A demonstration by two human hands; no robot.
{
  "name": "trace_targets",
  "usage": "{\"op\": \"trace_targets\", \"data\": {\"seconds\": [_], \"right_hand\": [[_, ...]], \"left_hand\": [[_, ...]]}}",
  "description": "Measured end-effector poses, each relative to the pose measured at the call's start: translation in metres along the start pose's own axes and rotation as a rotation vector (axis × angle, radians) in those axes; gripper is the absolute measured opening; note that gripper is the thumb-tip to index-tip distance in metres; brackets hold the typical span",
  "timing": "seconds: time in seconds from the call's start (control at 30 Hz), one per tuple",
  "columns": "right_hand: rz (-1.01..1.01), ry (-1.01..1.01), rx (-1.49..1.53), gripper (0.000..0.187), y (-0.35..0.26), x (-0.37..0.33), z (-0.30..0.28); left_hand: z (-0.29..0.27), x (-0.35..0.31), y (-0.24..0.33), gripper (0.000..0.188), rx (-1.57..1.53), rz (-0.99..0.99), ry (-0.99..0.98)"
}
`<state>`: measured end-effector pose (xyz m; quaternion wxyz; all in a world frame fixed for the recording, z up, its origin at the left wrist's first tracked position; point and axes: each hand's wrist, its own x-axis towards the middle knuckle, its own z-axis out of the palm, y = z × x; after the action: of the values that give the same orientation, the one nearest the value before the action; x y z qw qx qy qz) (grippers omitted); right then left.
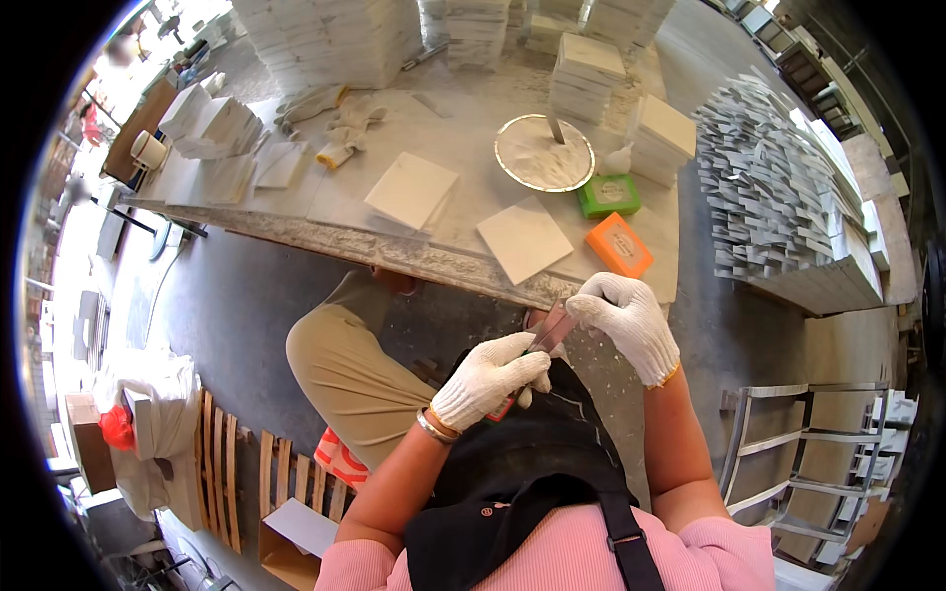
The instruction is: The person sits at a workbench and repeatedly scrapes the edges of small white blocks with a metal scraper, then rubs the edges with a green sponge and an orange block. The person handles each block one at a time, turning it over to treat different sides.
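Note:
Both my hands wear white knit gloves. My left hand (pixel 485 382) is closed around a scraper with a flat blade (pixel 556 327); a bit of its red handle shows below the fingers. At the blade's far end, my right hand (pixel 623 317) pinches the tip between thumb and fingers. Just beyond the hands, two white square tiles (pixel 525 239) (pixel 412 189) lie on the table. Behind the nearer tile stands a bowl (pixel 544 163) of white powder or paste with a flat tool upright in it. Green (pixel 609 196) and orange (pixel 619 244) boxes lie beside the bowl.
The stone-topped table (pixel 345 212) carries tall tile stacks (pixel 330 44) at the back and loose gloves (pixel 345 128) at the left. Many stacked tiles (pixel 778 187) stand on the right, above a metal rack (pixel 803 433). Wooden slats (pixel 219 463) and a cardboard box (pixel 286 552) are at lower left.

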<state>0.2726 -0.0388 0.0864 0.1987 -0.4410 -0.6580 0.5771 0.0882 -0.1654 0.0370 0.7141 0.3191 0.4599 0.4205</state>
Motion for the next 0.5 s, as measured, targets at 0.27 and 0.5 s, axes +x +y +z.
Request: {"op": "trace_targets", "data": {"seconds": [0.27,0.5], "right_hand": [[-0.013,0.076,0.074,0.016,-0.003,-0.002,-0.005],[-0.086,0.162,0.129,0.010,-0.004,-0.012,-0.011]], "left_hand": [[-0.002,0.000,0.001,0.036,0.086,0.051,0.036],[-0.005,0.000,-0.004,0.038,-0.064,0.072,0.116]]}}
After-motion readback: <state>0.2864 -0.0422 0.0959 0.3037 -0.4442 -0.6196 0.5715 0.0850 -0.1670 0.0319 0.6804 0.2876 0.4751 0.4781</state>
